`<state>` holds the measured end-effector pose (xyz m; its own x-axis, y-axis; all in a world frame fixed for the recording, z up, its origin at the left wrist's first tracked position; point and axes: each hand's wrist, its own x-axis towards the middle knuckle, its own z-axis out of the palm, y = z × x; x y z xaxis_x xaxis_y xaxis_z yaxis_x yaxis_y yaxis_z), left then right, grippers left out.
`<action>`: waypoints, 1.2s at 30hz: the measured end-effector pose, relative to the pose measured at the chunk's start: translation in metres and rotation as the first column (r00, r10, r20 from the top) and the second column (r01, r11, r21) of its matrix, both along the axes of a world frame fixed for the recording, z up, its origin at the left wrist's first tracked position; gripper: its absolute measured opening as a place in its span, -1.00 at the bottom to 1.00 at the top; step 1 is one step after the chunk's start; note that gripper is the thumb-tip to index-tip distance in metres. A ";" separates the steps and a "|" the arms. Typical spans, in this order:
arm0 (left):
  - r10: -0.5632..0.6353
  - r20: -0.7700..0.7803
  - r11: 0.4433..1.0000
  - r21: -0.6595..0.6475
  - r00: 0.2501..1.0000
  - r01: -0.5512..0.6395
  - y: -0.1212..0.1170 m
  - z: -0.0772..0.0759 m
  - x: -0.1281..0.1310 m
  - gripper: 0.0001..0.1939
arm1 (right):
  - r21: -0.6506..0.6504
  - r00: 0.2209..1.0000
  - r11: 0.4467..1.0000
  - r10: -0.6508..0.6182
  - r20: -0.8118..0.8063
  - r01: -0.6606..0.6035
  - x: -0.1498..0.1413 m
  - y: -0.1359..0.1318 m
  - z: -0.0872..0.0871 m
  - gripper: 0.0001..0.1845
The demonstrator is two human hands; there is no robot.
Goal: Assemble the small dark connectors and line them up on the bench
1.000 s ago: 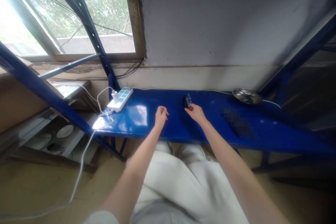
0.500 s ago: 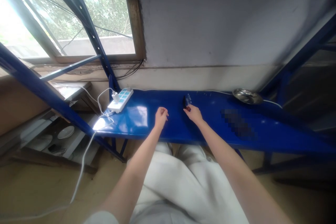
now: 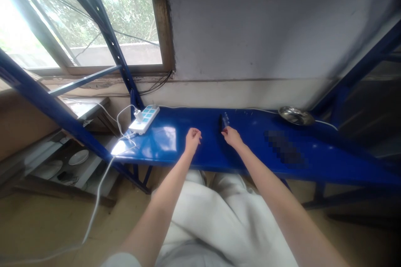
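You're at the blue bench (image 3: 208, 150). Your left hand (image 3: 192, 138) is over it, fingers bunched, nothing visible in them. Your right hand (image 3: 232, 137), fingertips nearly together, pinches the near end of a slim dark piece (image 3: 220, 122). Pinch lightly, clear of the tiny clear knobs (image 3: 226, 115) alongside; whether they're attached, I can't tell.

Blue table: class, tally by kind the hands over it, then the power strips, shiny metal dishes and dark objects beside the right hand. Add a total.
Hands: 2 (left hand, right hand)
Power strip: 1
Shiny metal dish: 1
Small dark object: 1
Total: 5
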<state>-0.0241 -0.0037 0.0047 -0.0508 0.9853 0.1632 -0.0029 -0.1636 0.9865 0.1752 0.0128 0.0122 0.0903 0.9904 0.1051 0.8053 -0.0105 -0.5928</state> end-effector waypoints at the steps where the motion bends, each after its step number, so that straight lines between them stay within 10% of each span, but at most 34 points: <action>1: -0.001 -0.001 1.000 0.000 1.000 0.001 0.000 0.000 0.000 -0.89 | -0.002 1.000 1.000 -0.026 -0.003 0.026 0.001 -0.001 0.000 -0.79; 14: -0.001 -0.015 1.000 0.010 1.000 0.002 0.001 -0.002 0.000 -0.89 | 0.070 0.961 0.960 -0.266 -0.077 0.271 0.000 -0.010 -0.003 -0.69; 36: -0.011 -0.239 1.000 -0.003 0.971 0.011 0.000 0.000 0.003 -0.87 | 0.246 0.908 0.909 -0.244 -0.340 0.337 0.004 -0.024 -0.018 -0.60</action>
